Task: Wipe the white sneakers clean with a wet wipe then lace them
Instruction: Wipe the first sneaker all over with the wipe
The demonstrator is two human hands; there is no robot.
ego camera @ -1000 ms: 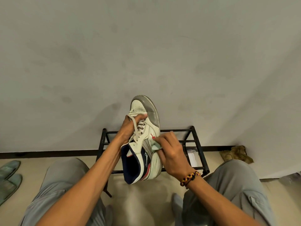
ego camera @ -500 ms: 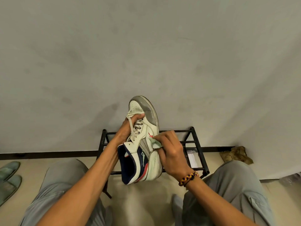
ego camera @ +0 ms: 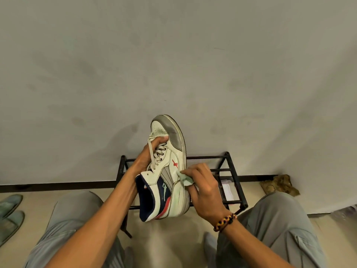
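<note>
Your left hand (ego camera: 148,157) grips the sneaker (ego camera: 168,171) across its laces, holding it aloft before the shoe rack (ego camera: 229,165), toe pointing away from you. Your right hand (ego camera: 202,188) pinches the wet wipe (ego camera: 185,179) against the mid side panel. Stroke along the long axis; the heel section lies nearer you
</note>
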